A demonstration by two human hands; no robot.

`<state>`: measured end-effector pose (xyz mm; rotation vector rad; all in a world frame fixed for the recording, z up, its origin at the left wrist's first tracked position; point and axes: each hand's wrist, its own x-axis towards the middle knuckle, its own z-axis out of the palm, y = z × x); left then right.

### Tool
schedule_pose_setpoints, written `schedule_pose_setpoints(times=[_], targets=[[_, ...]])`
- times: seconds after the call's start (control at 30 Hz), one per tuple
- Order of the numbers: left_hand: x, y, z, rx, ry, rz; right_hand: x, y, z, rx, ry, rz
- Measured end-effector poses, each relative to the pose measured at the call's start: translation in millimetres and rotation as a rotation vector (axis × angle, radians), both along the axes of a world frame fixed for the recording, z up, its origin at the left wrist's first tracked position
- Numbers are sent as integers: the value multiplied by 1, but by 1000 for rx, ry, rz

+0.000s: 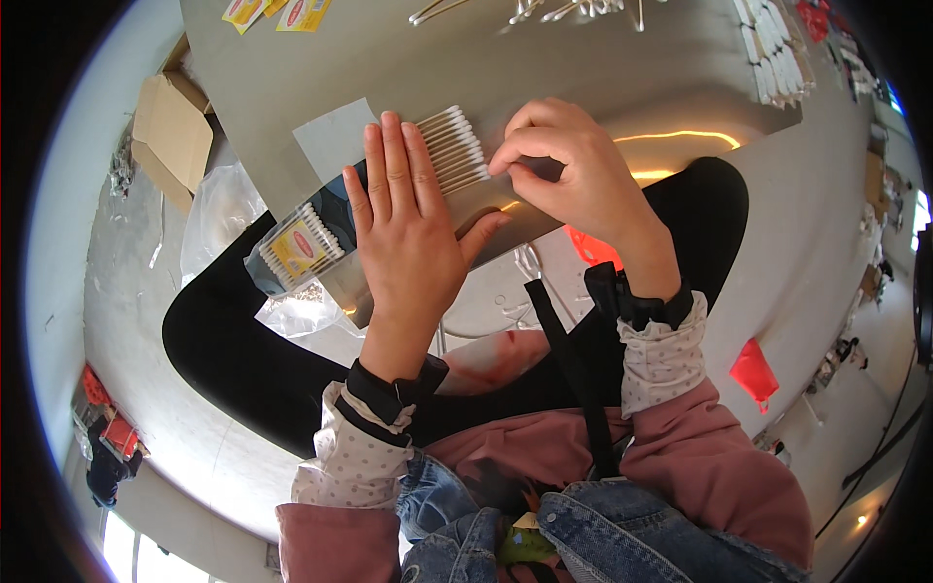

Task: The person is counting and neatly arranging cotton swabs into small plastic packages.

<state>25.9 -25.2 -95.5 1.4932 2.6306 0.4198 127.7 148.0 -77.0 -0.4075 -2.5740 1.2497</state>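
My left hand [408, 233] lies flat with its fingers stretched out over a row of cotton swabs [449, 146] on the metal table [593, 73]. The swabs lie side by side, white tips pointing right; their other ends are hidden under the hand. At the right end of the row, my right hand [573, 165] is curled, with thumb and forefinger pinched beside the nearest tips. Whether a swab is between those fingertips, I cannot tell. Left of my left hand, a clear pack of cotton swabs [301, 249] with a yellow label rests at the table's near edge.
A pale paper sheet [330, 138] lies beyond my left fingers. Yellow cards [303, 14], loose swabs [583, 10] and white bundles [775, 58] are along the far side. On the floor are a cardboard box [173, 131], a plastic bag [222, 216] and a red bag [753, 374].
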Motion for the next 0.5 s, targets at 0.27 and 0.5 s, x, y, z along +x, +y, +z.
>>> schedule_pose_setpoints(times=[0.27, 0.5], targets=[[0, 1, 0, 12, 11, 4, 1, 1, 0, 43, -14, 26], [0, 1, 0, 5, -2, 2, -4, 1, -2, 55, 38, -58]])
